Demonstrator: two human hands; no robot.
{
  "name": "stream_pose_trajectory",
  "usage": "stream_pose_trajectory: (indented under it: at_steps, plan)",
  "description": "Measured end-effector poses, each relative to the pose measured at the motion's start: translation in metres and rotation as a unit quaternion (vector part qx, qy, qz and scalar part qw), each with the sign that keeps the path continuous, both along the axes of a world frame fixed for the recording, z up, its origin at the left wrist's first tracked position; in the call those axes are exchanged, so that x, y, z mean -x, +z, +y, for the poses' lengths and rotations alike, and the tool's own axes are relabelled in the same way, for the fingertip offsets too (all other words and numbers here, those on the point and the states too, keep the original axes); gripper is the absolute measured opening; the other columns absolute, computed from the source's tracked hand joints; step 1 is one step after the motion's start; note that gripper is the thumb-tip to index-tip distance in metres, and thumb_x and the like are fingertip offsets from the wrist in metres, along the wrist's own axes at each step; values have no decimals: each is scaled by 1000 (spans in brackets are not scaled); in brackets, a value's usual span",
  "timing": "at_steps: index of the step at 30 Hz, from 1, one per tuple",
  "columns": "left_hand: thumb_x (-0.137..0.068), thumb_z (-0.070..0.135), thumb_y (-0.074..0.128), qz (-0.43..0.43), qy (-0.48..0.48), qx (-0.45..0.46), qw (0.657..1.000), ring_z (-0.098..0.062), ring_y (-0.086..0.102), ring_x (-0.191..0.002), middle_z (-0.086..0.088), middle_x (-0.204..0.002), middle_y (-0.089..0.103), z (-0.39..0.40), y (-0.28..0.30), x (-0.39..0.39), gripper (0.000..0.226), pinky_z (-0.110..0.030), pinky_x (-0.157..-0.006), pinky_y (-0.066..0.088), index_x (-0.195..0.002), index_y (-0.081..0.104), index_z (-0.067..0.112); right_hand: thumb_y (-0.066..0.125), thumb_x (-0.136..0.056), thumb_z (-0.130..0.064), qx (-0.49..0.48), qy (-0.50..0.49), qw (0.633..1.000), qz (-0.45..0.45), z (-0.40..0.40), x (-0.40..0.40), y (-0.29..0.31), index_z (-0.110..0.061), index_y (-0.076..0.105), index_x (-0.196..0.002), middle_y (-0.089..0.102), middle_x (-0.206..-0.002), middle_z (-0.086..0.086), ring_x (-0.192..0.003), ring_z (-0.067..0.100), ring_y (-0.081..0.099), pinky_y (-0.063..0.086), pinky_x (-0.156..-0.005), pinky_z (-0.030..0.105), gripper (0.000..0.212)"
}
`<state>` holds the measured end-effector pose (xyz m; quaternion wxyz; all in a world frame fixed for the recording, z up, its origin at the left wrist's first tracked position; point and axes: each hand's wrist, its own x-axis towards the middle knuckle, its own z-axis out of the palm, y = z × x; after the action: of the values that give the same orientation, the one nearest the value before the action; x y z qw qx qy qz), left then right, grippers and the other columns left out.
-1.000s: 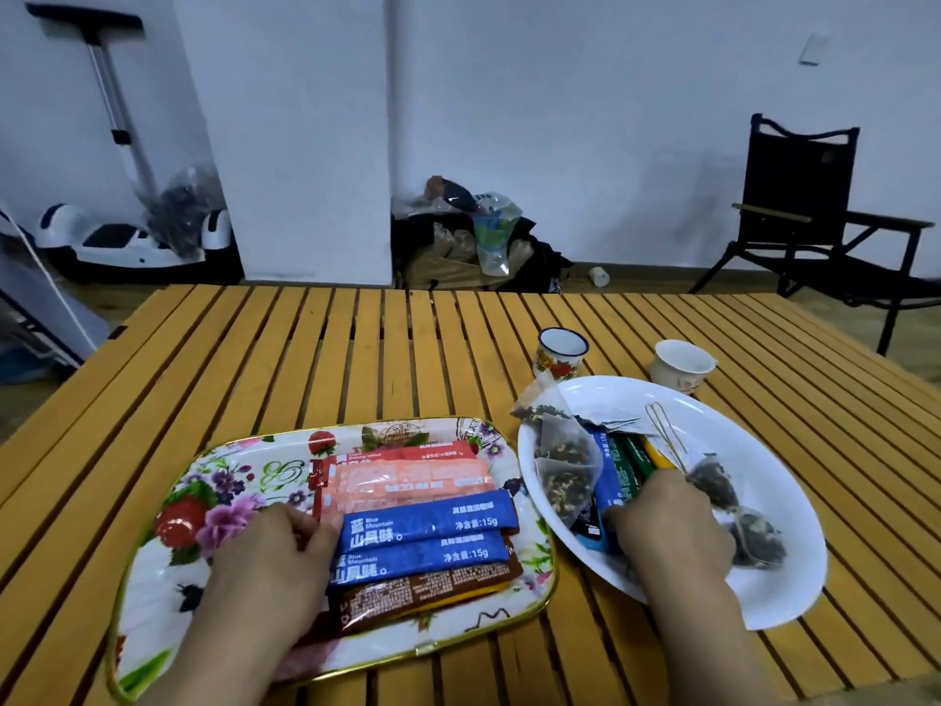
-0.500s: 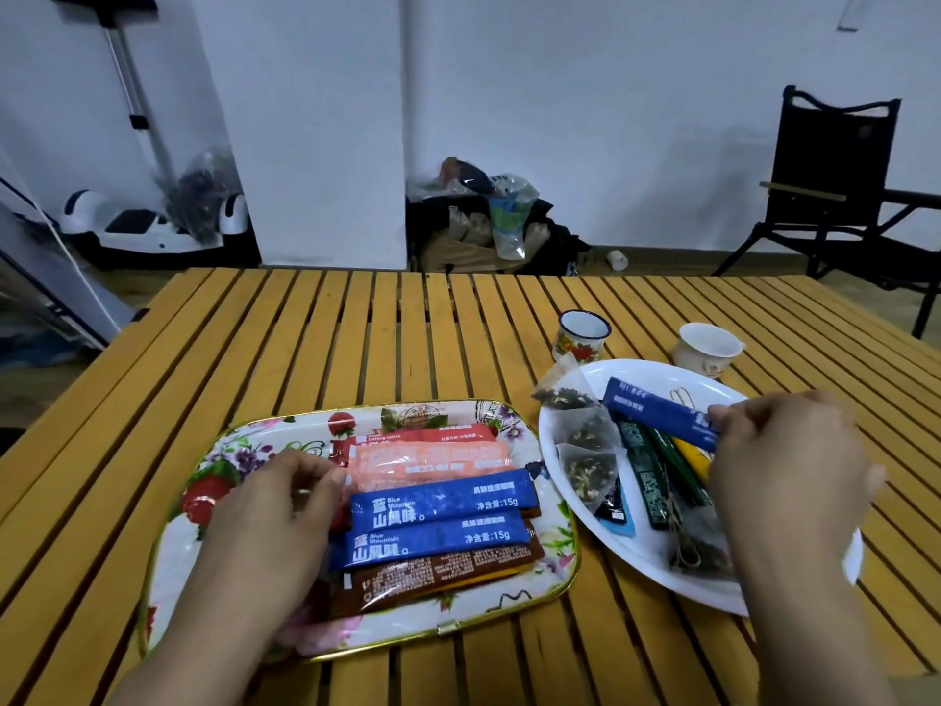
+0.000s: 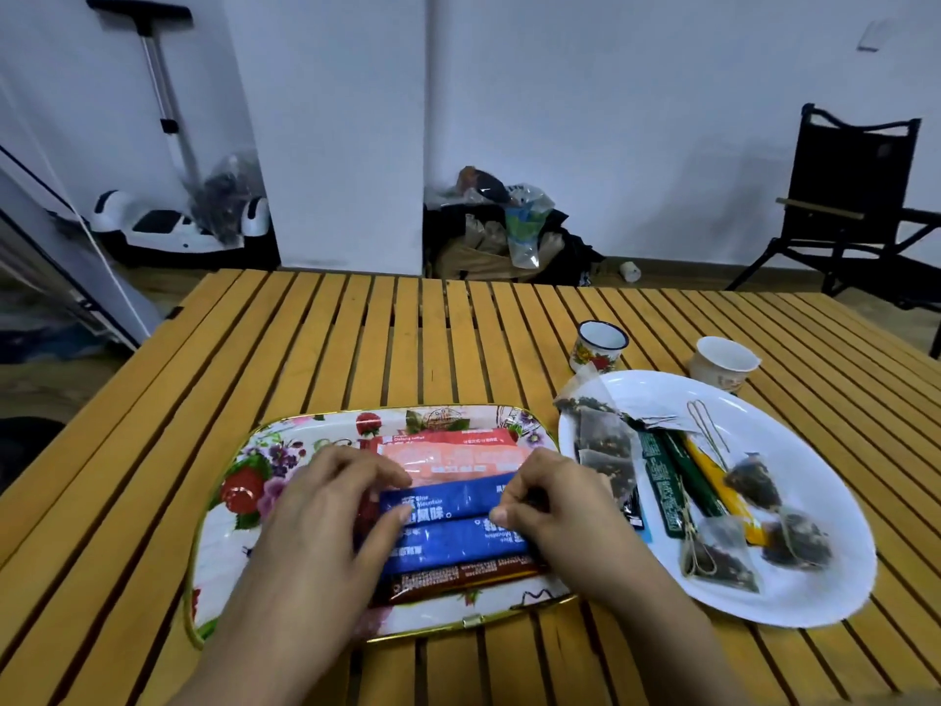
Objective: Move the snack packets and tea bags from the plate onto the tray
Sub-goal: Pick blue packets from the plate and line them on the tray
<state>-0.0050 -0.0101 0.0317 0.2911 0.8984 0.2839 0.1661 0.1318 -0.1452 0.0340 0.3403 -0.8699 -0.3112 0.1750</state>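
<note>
A floral tray lies on the slatted table with red, pink, blue and brown snack packets in a row. Both hands are over it. My right hand pinches the right end of a blue packet, and my left hand pinches its left end, thumb on top. To the right, the white plate holds several mesh tea bags, two green packets, a yellow packet and a dark packet partly under a tea bag.
Behind the plate stand a flowered enamel cup and a white cup. The wooden table stretches away beyond the tray. A black folding chair stands at the far right, and bags lie against the wall.
My right hand carried a blue packet from above the plate leftward onto the tray. My left hand shifted right to meet it at the blue packets.
</note>
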Motion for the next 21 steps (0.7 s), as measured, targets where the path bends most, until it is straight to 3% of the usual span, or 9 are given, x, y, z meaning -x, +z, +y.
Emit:
stream_pose_trajectory:
  at_steps: [2, 4, 7, 10, 16, 21]
  plan:
    - [-89, 44, 51, 25, -12, -23, 999, -1, 29, -123, 21, -132, 27, -10, -7, -3, 36, -29, -97, 48, -123, 40, 47, 72, -80, -31, 3, 3, 1000, -18, -2, 0, 1, -28, 56, -61, 57, -85, -13, -93, 15, 54, 42, -95, 49, 25]
    - [-93, 47, 39, 36, -15, -36, 999, -8, 21, -136, 17, -150, 10, -19, -18, -8, 49, -34, -108, 39, -139, 22, 44, 71, -81, -30, 7, 6, 999, -33, -5, 1, 3, -27, 57, -64, 55, -82, -13, -88, 11, 52, 42, -94, 47, 23]
    - [-97, 47, 26, 73, 0, -35, 997, -16, -5, -147, 11, -158, -12, -26, -27, -13, 58, -37, -117, 24, -148, 0, 37, 71, -82, -29, 16, 21, 998, -50, -10, -1, 3, -26, 61, -68, 56, -85, -13, -87, 6, 50, 41, -94, 44, 17]
    - [-97, 48, 29, 110, -9, -45, 993, -18, -16, -146, 8, -157, -22, -27, -29, -12, 64, -38, -119, 18, -148, -8, 38, 74, -78, -30, 29, 38, 997, -55, -12, -2, 2, -25, 62, -70, 55, -88, -12, -85, 1, 47, 40, -96, 44, 15]
    - [-93, 53, 36, 116, -31, -62, 991, -18, -16, -146, 11, -157, -20, -24, -26, -7, 66, -37, -118, 13, -147, 0, 42, 83, -66, -34, 49, 60, 997, -22, -22, -6, 12, -36, 52, -85, 50, -106, -9, -107, 9, 45, 45, -95, 40, 36]
    - [-77, 58, 61, 81, -83, -65, 991, -1, 19, -134, 25, -141, 12, -19, -12, -3, 63, -30, -112, 14, -130, 28, 51, 82, -66, -38, 113, 73, 989, -65, -19, -7, 10, -40, 41, -87, 46, -106, -9, -110, 9, 42, 39, -100, 36, 46]
